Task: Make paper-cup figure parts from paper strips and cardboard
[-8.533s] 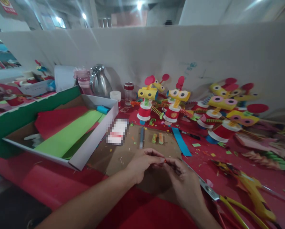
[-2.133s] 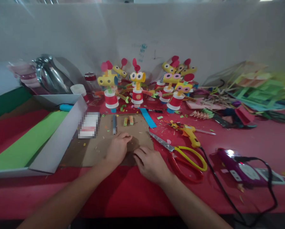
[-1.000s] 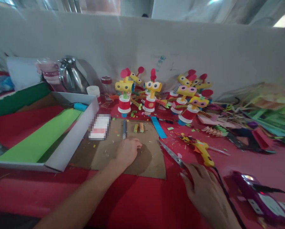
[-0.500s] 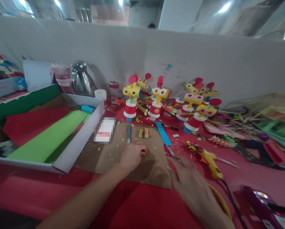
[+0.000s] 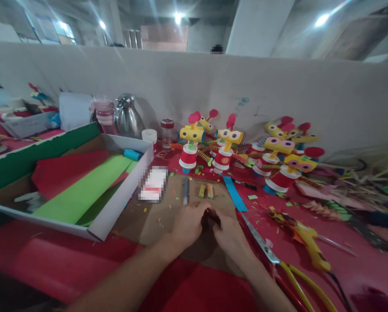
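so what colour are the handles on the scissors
One yellow handle and one red handle, best seen in the head view.

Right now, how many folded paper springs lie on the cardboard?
2, side by side near its far edge: greenish spring at left, orange spring at right. The fingers may hide more.

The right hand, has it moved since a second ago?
Yes: the right hand moved left, from the scissors to over the cardboard.

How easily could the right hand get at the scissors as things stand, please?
Quite easily, it seems: the scissors lie just beside the right hand, with nothing standing between them, though that hand is close against the left hand.
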The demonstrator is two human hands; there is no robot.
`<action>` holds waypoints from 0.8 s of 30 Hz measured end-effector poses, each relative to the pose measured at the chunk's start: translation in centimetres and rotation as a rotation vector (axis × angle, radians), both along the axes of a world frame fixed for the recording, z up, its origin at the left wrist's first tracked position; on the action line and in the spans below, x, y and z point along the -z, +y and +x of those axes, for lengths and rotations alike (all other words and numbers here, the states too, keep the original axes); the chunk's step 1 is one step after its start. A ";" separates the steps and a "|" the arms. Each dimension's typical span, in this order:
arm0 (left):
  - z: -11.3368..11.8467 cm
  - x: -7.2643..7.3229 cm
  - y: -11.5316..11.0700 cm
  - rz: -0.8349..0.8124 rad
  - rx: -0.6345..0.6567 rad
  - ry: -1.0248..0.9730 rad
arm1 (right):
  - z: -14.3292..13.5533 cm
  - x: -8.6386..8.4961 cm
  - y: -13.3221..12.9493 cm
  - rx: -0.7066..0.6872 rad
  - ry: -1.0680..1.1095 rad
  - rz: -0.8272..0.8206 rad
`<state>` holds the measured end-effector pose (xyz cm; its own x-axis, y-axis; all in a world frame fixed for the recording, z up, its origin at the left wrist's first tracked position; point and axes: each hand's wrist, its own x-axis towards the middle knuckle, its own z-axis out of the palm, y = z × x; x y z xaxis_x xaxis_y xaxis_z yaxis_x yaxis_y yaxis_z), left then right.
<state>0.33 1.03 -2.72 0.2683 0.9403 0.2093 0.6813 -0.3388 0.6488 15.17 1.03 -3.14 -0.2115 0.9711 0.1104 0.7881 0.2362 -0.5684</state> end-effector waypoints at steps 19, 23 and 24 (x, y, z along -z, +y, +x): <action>0.0 -1.8 0.0 -0.593 -0.057 -1.003 | 0.2 -2.3 -2.1 0.160 0.561 0.007; 0.0 -2.1 -0.3 -0.604 -0.097 -1.082 | 0.1 -2.5 -2.4 0.127 0.663 0.015; 0.1 -2.2 -0.4 -0.612 -0.104 -1.108 | 0.0 -2.5 -2.4 0.113 0.693 0.009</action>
<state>0.38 0.66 -0.57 0.1484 0.9683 -0.2011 -0.3188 0.2393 0.9171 15.20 -1.34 -0.61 0.0132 0.9813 0.1918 0.2646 0.1815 -0.9471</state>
